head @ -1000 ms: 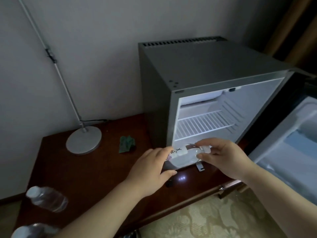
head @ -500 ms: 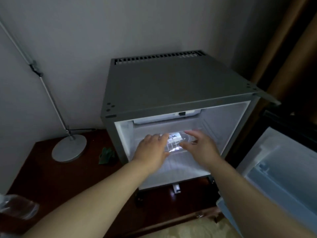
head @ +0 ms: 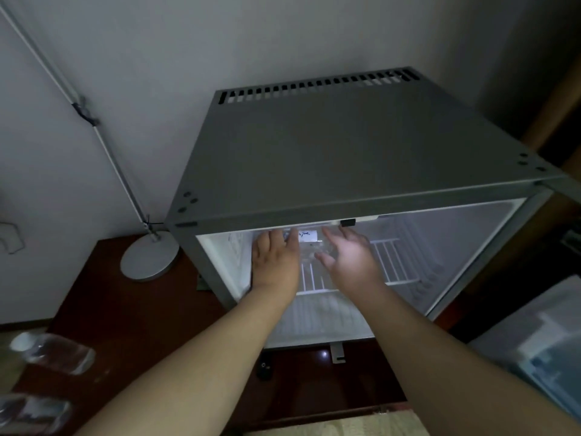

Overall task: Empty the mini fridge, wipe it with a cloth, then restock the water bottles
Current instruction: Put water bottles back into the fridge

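The grey mini fridge (head: pixel 330 152) stands open on a dark wooden table (head: pixel 132 325), lit white inside. A clear water bottle (head: pixel 309 245) with a white label lies on its side on the upper wire shelf (head: pixel 393 262). Both of my hands are inside the fridge at this bottle. My left hand (head: pixel 276 262) lies with straight fingers against the bottle's left end. At the bottle's right side, my right hand (head: pixel 350 256) has relaxed, spread fingers that touch it. Two more water bottles (head: pixel 53 354) (head: pixel 31 410) lie on the table at the lower left.
The fridge door (head: pixel 540 357) hangs open at the right. A floor-lamp-style base (head: pixel 149 258) with a slanted pole stands left of the fridge by the wall. A sliver of green cloth (head: pixel 201 286) shows at the fridge's left side.
Both hands carried the bottle from the fridge's lower front edge up and deeper onto the wire shelf. Their fingers have loosened from it. The view moved closer and higher.
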A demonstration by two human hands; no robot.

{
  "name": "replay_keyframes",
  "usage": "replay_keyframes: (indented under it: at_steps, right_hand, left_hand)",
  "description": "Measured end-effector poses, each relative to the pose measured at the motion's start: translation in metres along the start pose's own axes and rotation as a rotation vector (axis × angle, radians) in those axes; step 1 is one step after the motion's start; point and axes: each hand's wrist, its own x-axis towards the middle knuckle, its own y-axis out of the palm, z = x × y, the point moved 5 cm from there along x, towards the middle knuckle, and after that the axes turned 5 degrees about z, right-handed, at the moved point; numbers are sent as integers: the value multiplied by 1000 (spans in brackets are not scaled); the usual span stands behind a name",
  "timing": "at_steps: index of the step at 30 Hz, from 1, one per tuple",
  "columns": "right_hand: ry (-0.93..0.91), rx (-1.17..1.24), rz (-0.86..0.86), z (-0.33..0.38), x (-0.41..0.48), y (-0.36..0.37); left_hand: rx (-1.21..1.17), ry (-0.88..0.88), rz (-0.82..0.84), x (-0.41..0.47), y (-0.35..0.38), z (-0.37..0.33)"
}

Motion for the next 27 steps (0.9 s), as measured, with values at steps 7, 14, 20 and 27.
replay_keyframes:
  at_steps: [7, 14, 20, 27]
  right_hand:
    - [86, -41, 28, -5, 9, -1]
    - [72, 47, 57, 5, -33, -10]
    - [-49, 92, 101, 13, -95, -17]
    - [-352, 151, 282, 69, -159, 37]
  left_hand:
    - [-45, 42, -16, 7, 2, 2]
    - [-225, 128, 105, -23, 3, 3]
    - [-364, 237, 162, -110, -7, 27]
    - [-412, -19, 81, -203, -2, 114]
